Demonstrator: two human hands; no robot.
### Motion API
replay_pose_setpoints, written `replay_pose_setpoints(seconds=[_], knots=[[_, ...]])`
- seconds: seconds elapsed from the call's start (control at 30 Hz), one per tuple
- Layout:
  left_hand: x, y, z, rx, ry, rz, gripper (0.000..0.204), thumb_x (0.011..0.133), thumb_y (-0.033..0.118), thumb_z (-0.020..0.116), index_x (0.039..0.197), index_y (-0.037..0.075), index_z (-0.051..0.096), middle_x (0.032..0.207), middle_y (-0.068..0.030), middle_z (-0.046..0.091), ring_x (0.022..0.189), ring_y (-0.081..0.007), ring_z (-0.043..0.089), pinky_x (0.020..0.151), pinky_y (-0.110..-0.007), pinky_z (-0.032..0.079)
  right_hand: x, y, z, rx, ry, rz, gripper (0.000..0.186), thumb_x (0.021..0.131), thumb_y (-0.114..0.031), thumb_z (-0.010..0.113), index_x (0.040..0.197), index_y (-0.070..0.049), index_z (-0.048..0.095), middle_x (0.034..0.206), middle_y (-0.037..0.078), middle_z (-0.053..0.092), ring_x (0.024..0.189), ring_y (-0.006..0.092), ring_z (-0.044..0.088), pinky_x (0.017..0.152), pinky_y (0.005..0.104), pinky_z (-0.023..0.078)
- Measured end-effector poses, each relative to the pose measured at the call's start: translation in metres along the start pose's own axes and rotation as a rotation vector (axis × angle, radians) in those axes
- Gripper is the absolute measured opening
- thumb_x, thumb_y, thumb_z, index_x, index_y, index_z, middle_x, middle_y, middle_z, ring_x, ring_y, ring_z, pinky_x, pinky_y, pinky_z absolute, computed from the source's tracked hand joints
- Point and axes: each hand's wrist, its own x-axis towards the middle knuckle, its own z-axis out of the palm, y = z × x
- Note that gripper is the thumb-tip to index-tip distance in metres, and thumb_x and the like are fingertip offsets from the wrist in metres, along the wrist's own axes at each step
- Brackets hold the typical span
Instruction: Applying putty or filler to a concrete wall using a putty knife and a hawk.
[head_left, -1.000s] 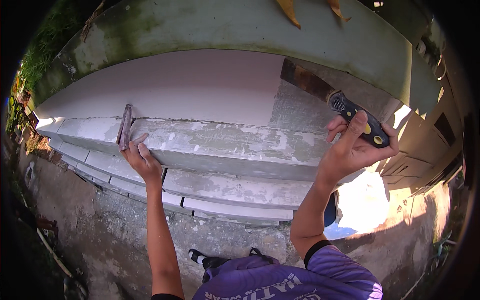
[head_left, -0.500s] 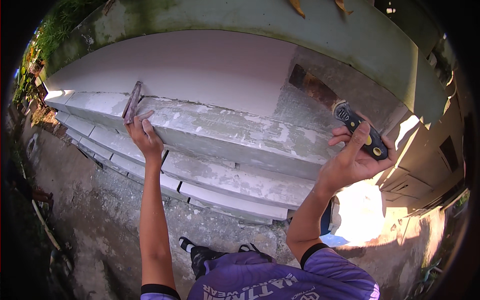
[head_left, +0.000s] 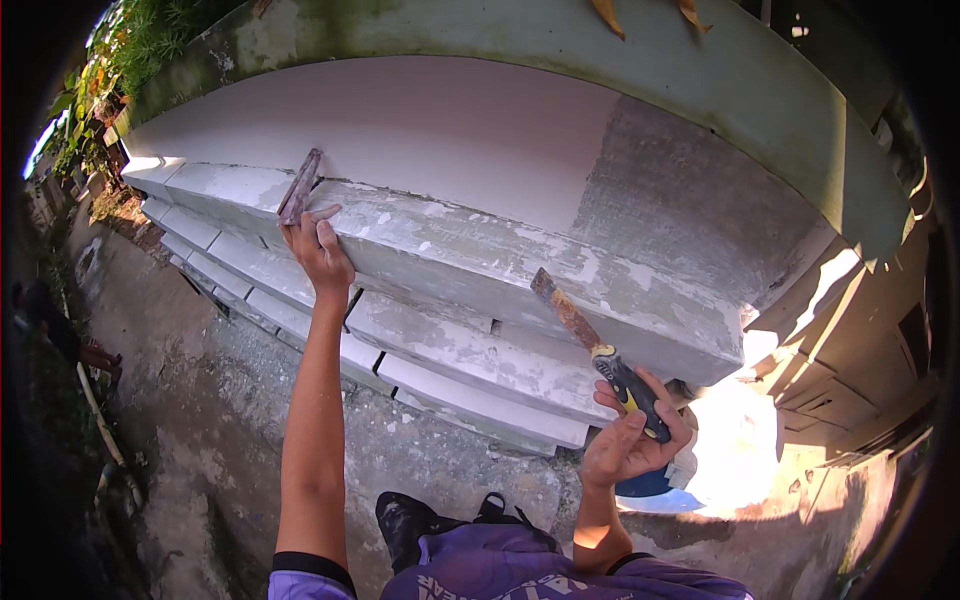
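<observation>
White filler already covers the left stretch of the wall panel (head_left: pixel 400 130) while grey plaster (head_left: pixel 690 210) remains at right, as our right hand (head_left: pixel 630 440) grips the putty knife (head_left: pixel 600 350) and our left hand (head_left: pixel 318 250) pinches a scraper (head_left: pixel 299 187) on the ledge (head_left: pixel 520 260).

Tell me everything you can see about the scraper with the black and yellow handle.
The scraper has a flat, narrow metal blade, brown with rust and smeared with pale filler, and a black handle with yellow patches. The right hand grips the handle from below, fingers wrapped round it. It points up and to the left, its blade tip lying against the grey, patchily plastered ledge of the wall moulding. Nothing else touches it.
</observation>
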Motion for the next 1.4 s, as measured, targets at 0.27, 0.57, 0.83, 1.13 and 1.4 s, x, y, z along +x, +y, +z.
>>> replay_pose_setpoints(seconds=[0.27,0.57,0.83,1.13,1.4], knots=[[-0.003,0.012,-0.020,-0.012,-0.112,-0.161,0.034,0.099,0.033,0.043,0.106,0.011,0.068,0.118,-0.0191,0.057,0.121,-0.0357,0.043,0.104,-0.047,0.023,-0.086,-0.040,-0.020,-0.208,-0.184,0.300,0.032,0.091,0.004,0.059,0.101,-0.005,0.031,0.118,0.034,0.057,0.088,0.0314,0.070,0.076,0.0354,0.062],[-0.293,0.016,-0.250,-0.179,-0.645,-0.895,0.031,0.095,0.022,0.058,0.121,0.004,0.057,0.121,-0.0138,0.055,0.116,-0.0268,0.049,0.101,-0.038,0.037,-0.207,-0.106,-0.003,-0.002,0.330,1.186,0.021,0.092,-0.004,0.062,0.094,-0.004,0.041,0.094,0.017,0.062,0.078,0.0312,0.071,0.068,0.0377,0.064],[-0.351,-0.012,-0.409,-0.186,-0.848,-1.239,0.031,0.094,0.016,0.060,0.121,0.003,0.058,0.125,-0.0169,0.055,0.111,-0.0266,0.056,0.092,-0.038,0.046,-0.232,-0.145,0.008,0.293,0.565,1.496,0.022,0.096,-0.019,0.062,0.110,-0.002,0.059,0.102,0.014,0.068,0.070,0.0170,0.067,0.061,0.0250,0.052],[-0.247,-0.067,-0.335,-0.289,-0.662,-1.117,0.032,0.095,0.012,0.054,0.125,0.000,0.052,0.132,-0.0152,0.050,0.118,-0.0239,0.050,0.100,-0.036,0.039,-0.115,-0.137,0.038,0.526,-0.057,1.157,0.036,0.093,-0.014,0.062,0.121,-0.010,0.040,0.091,0.016,0.060,0.058,0.0129,0.054,0.049,0.0194,0.040],[-0.218,-0.020,-0.298,-0.404,-0.509,-1.120,0.029,0.096,0.011,0.051,0.123,0.001,0.052,0.137,-0.0144,0.048,0.125,-0.0241,0.044,0.106,-0.036,0.031,0.016,-0.060,0.080,-0.655,0.011,0.260,0.044,0.092,-0.007,0.066,0.132,-0.004,0.049,0.103,0.009,0.064,0.077,0.0082,0.056,0.068,0.0215,0.046]])
